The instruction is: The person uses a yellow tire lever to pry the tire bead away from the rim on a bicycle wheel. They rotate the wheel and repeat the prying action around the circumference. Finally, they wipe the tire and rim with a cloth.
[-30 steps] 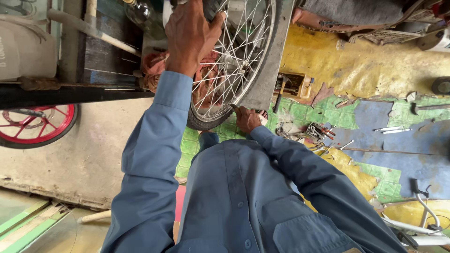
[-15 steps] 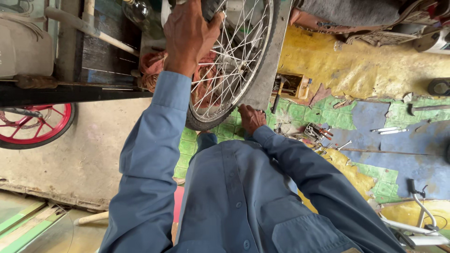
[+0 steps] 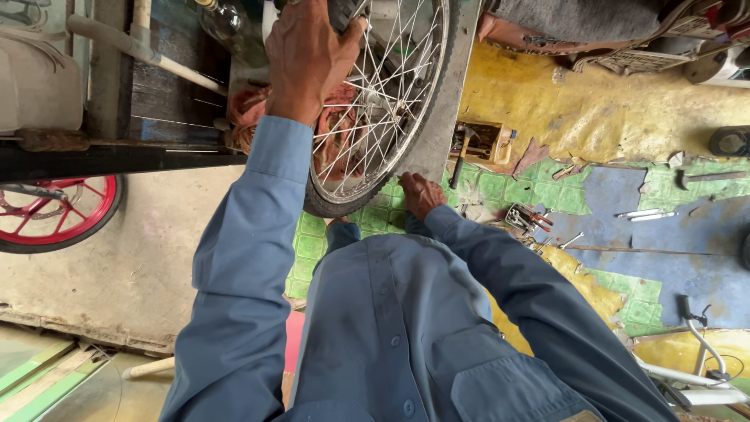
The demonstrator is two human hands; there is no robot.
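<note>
A spoked bicycle wheel with a black rubber tyre and bright steel rim [image 3: 391, 101] stands upright on the patchwork floor of green, blue and yellow sheet [image 3: 625, 227], its lower edge just beside the person's blue-shirted chest and its upper part running out of view at the top. The left hand [image 3: 308, 59] is closed over the tyre near the top of the wheel, fingers [image 3: 344, 47] curled round the tread. The right hand [image 3: 419, 194] lies against the lower side of the tyre with its fingers bent; whether they actually clasp the rubber cannot be told. By its look, the wheel would be moderately light but awkward: stiff at the rim, springy in the tyre, with thin spokes that could bend or pinch, so tyre and rim seem the safest places to hold. A red-rimmed wheel [image 3: 55, 215] lies well apart near the floor's left edge, and loose metal hand tools [image 3: 531, 219] sit near the right hand.
</note>
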